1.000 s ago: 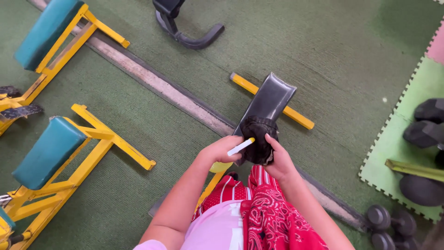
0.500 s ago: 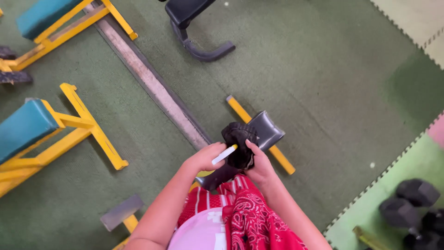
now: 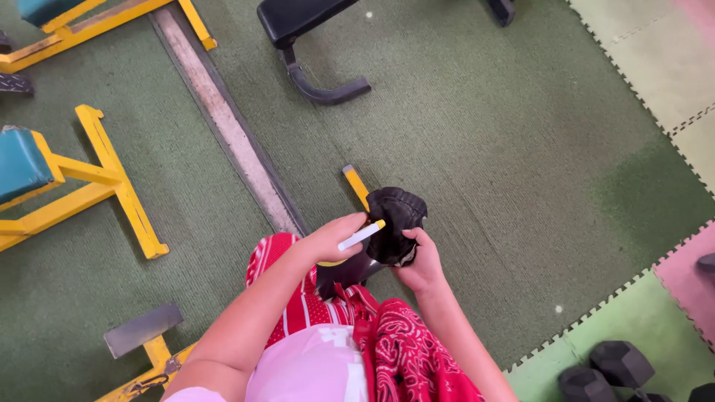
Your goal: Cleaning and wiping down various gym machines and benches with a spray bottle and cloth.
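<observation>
My left hand (image 3: 332,238) grips a white marker with a yellow cap (image 3: 360,235), its tip pointing up and right toward a crumpled black cloth (image 3: 395,223). My right hand (image 3: 418,264) holds that black cloth from below and from the right. Both hands meet in front of my body, above a black padded bench (image 3: 344,274) on a yellow frame (image 3: 355,186), which the cloth and my arms mostly hide. A red patterned garment (image 3: 406,353) hangs below my hands.
A yellow-framed bench with a teal pad (image 3: 45,179) stands at left. A black bench with a curved foot (image 3: 309,45) sits at the top. Dark hex dumbbells (image 3: 607,368) lie on foam mats at the lower right. A pale strip (image 3: 223,119) crosses the green carpet.
The view has swung, so the benches slid left and up. Both hands stay together on the cloth and marker, and the cloth now covers most of the black bench pad.
</observation>
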